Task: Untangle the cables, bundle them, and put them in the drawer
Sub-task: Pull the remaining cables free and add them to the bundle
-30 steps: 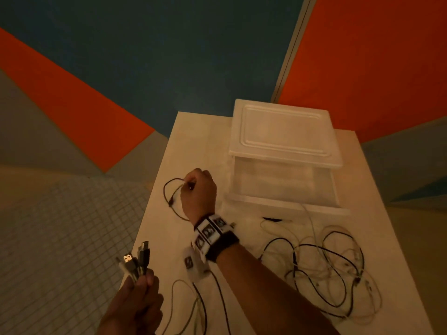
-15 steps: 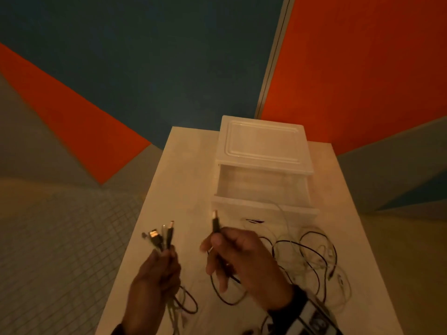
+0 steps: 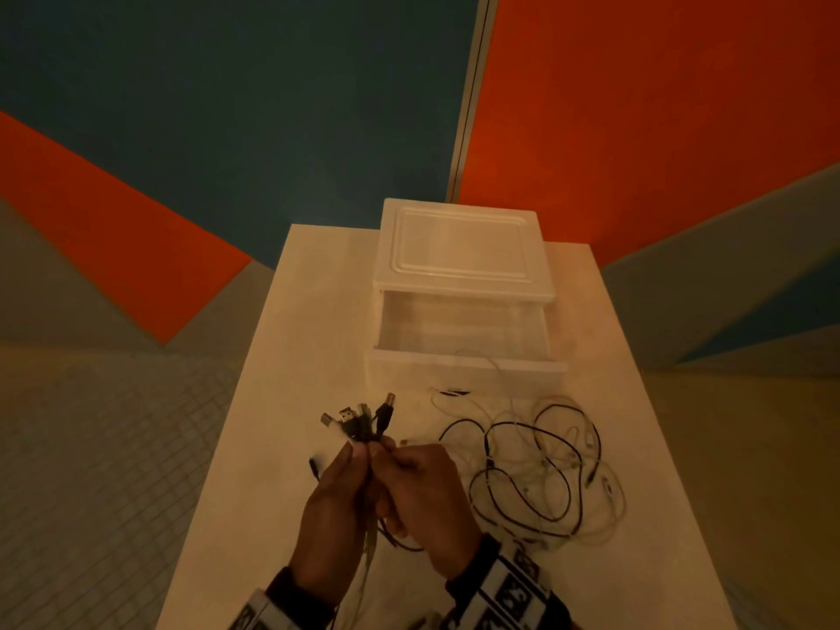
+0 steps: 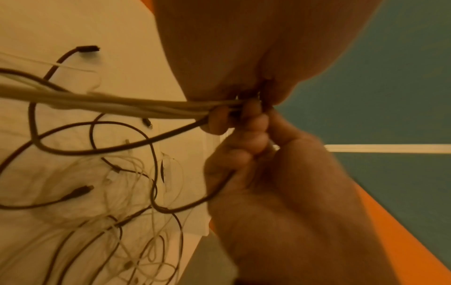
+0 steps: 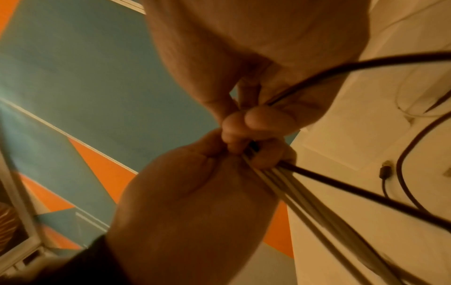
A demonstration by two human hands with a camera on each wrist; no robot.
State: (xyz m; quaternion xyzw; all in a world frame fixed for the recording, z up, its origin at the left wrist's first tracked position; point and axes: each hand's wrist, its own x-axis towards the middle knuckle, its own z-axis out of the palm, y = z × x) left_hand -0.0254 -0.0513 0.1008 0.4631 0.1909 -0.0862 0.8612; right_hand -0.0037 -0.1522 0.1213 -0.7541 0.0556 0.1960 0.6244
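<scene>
Both hands meet above the near middle of the white table (image 3: 291,384). My left hand (image 3: 352,461) grips a bunch of cable ends (image 3: 359,420), black and white, with their plugs sticking up. My right hand (image 3: 393,459) pinches a black cable (image 5: 341,69) against that bunch. In the left wrist view, white cables (image 4: 109,104) and a black one run from my left hand (image 4: 244,92) down to the table. A loose tangle of black and white cables (image 3: 536,470) lies to the right of the hands. The white drawer unit (image 3: 463,247) stands behind, its drawer (image 3: 463,372) pulled out.
A black plug (image 3: 312,466) lies on the table just left of my left hand. Another plug end (image 3: 450,393) lies in front of the drawer. The table's left edge drops to a tiled floor (image 3: 104,447). Blue and orange walls stand behind.
My right hand picked a black cable end off the table at far left and carried it to the bunch in my left hand. The two hands are now together.
</scene>
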